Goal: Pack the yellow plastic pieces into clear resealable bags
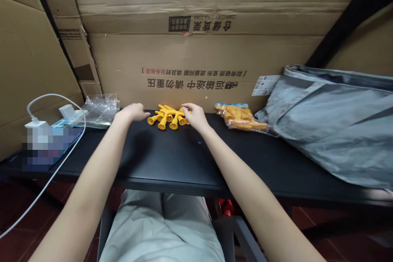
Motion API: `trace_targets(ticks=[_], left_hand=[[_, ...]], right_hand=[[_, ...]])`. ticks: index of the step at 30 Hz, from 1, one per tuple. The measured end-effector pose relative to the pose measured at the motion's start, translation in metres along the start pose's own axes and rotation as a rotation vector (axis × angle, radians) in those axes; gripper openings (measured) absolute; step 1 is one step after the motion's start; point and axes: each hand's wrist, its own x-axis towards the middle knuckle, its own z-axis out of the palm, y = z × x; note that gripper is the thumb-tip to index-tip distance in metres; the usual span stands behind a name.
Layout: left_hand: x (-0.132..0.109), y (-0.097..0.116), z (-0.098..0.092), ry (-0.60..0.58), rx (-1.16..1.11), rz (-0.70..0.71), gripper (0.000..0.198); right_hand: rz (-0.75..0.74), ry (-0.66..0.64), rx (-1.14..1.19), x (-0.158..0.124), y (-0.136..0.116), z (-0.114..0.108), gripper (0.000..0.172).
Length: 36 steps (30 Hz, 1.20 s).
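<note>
Several yellow plastic pieces with cup-shaped ends (168, 117) lie together on the black table (175, 151), near the cardboard at its back. My left hand (135, 112) is just left of them, its fingers apart and holding nothing. At the right end of the group is my right hand (194, 116), fingers bent over the pieces there; its fingertips are partly hidden, so a grip cannot be made out. Further right, a clear bag of similar yellow pieces (239, 117) rests on the table.
Clear plastic packaging (100, 110), a white charger (37, 131) and its cable (66, 153) are at the left. A large grey fabric bag (331, 118) covers the right side. Cardboard with printed text (199, 53) stands along the back.
</note>
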Motion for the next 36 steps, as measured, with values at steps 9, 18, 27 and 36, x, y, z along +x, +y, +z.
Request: trace_targets(ticks=[9,18,27,36], left_hand=[[0.037,0.042,0.085,0.223,-0.124,0.250,0.048],[0.040,0.031,0.106,0.216,-0.147,0.311,0.064],[0.046,0.025,0.111,0.181,-0.149,0.314,0.063],[0.041,0.041,0.115,0.360,-0.126,0.222,0.062]], right_hand=[[0.101,-0.041,-0.297,-0.009,0.049,0.004,0.042],[0.003,-0.215,-0.306,-0.012,0.070,0.021,0.052],[0.038,-0.162,-0.084,-0.010,0.078,0.019,0.049],[0.230,0.009,0.173,-0.003,0.074,0.020,0.053]])
